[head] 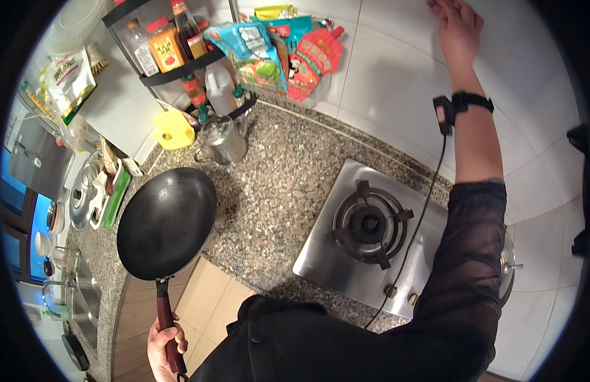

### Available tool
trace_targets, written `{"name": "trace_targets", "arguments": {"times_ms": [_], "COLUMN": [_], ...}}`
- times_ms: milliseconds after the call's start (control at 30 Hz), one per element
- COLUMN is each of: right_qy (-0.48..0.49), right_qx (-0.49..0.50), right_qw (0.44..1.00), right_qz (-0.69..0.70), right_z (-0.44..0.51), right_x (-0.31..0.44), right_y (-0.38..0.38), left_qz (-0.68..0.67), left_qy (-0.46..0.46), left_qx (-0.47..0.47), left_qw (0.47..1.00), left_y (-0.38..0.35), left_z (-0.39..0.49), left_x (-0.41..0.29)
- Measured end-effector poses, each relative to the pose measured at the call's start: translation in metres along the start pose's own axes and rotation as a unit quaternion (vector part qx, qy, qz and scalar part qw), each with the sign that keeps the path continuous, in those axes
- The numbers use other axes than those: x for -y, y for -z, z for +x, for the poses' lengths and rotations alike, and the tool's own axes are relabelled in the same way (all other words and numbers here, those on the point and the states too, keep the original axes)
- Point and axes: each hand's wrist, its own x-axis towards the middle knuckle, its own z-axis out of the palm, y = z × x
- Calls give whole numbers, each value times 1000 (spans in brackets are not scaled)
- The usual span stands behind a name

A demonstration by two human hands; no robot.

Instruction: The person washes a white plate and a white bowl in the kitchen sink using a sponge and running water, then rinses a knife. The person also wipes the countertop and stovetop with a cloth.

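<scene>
My left hand (pixel 164 341) is closed around the dark red-brown handle (pixel 165 310) of a black frying pan (pixel 167 224). The pan is held up over the counter corner, and its dark inner surface faces me with nothing in it. Raised along the tiled wall, my right hand (pixel 457 21) reaches the top edge of the view, where its fingers are partly cut off. Whether they hold anything cannot be made out. Below my right arm lies a stainless-steel gas hob (pixel 319 253) with a bare burner (pixel 370 224) and two knobs.
A black strap with a small box (pixel 443 114) sits on my right wrist; its cable (pixel 412 229) hangs across the hob. A metal-and-glass pitcher (pixel 223 143) and a yellow container (pixel 174 130) stand behind the pan. Bottles fill a corner rack (pixel 185 69). A sink (pixel 87 296) lies left.
</scene>
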Motion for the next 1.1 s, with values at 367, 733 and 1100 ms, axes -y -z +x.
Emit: {"name": "trace_targets", "arguments": {"times_ms": [367,733,1100], "right_qy": [95,92,35], "right_qx": [339,570,38], "right_qw": [927,815,998], "right_qz": [126,59,-23], "right_z": [-225,-325,-29], "right_x": [102,19,16], "right_y": [-44,44,23], "left_qz": [19,34,111], "left_qy": [32,18,31], "left_qx": [-45,-34,-24], "left_qw": [998,999,993], "left_y": [-23,-10,-17], "left_z": [-10,-17,-20], "left_x": [-1,1,-8]}}
